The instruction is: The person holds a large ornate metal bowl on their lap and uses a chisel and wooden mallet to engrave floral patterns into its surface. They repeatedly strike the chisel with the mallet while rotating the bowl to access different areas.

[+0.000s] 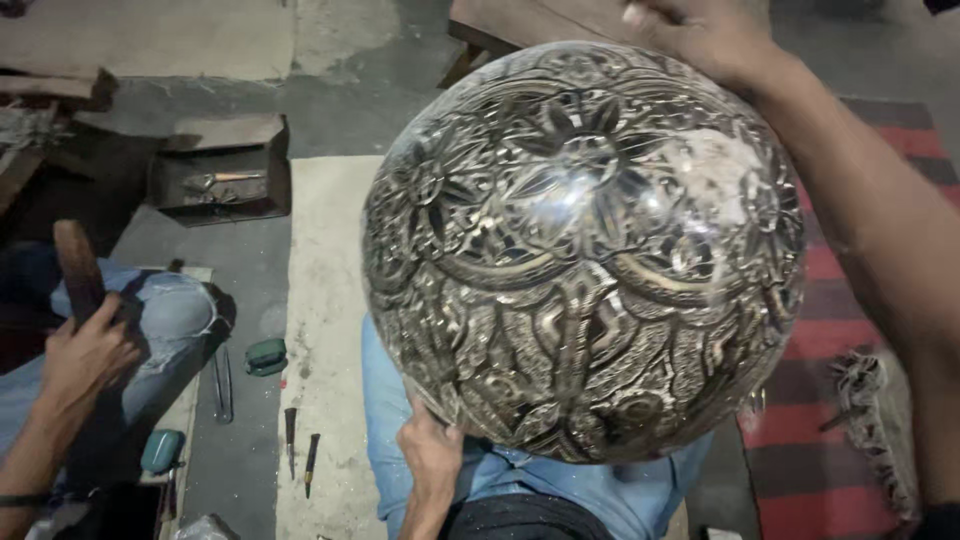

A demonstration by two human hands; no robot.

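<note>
One large domed metal bowl [585, 250], dark silver-brown with embossed floral and scroll relief, is held convex side toward the head camera, resting over the person's lap in blue jeans [600, 490]. Left hand [432, 455] sits under the lower rim, fingers curled behind the edge and gripping it; right hand [700, 30] is at the top rim, fingers wrapped over the far edge and mostly hidden, so it appears to grip the bowl, but the exact closure cannot be confirmed. The bowl lies between the two sets of fingers. Judgement: holding it well calls for opposed pressure on the rim only, palms off the raised relief, and slow turning so the piece does not slip from the lower fingers. To the left of the left fingers, one other person's hand [85, 355] grips a dark wooden handle [78, 265]. Counted on the floor: two slim dark punches [300, 455] just left of the left fingers, two small teal blocks [265, 355], one open dark metal tray [220, 170] of tools farther off, one pale mat [325, 330], and one red striped rug [840, 400] below the right forearm.
</note>
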